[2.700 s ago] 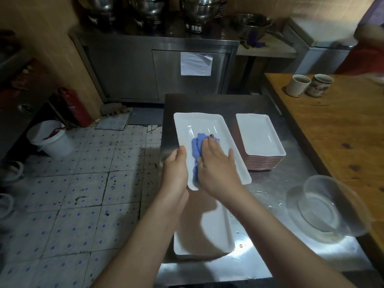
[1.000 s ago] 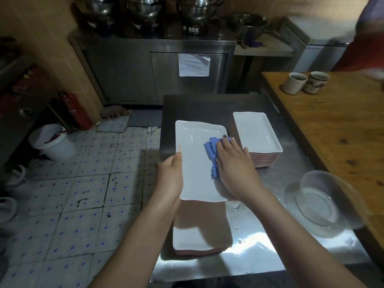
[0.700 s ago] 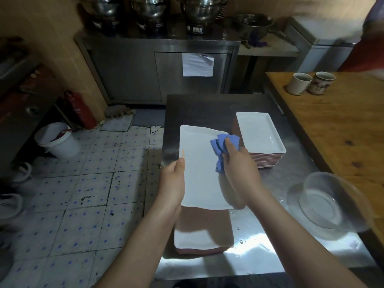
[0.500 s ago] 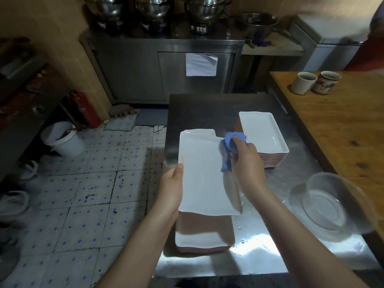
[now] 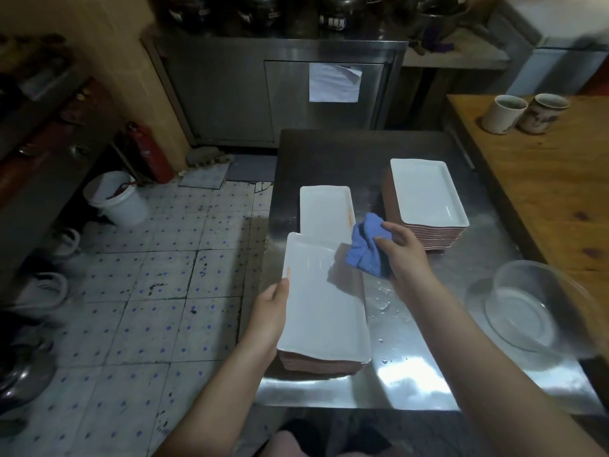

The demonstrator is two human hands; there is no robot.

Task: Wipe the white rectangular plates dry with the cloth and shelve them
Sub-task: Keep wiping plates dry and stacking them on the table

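My left hand (image 5: pixel 271 312) grips the left rim of a white rectangular plate (image 5: pixel 324 301), which lies on top of a near stack of plates (image 5: pixel 318 366) with brown undersides. My right hand (image 5: pixel 403 255) holds a crumpled blue cloth (image 5: pixel 365 252) just over this plate's far right corner. Another single white plate (image 5: pixel 324 209) lies flat on the steel table (image 5: pixel 412 384) right behind it. A taller stack of white plates (image 5: pixel 428 196) stands further back to the right.
A clear glass bowl (image 5: pixel 527 308) sits at the table's right edge, with water drops (image 5: pixel 384 301) beside the near stack. Two mugs (image 5: pixel 524 113) stand on the wooden counter (image 5: pixel 553 192) to the right. Tiled floor, a white bucket (image 5: pixel 113 199) and a red extinguisher (image 5: pixel 151 153) lie left.
The plate I held tilted above the near stack and wiped is no longer raised. One plate now lies flat behind the stack, and the cloth has come off to the right.
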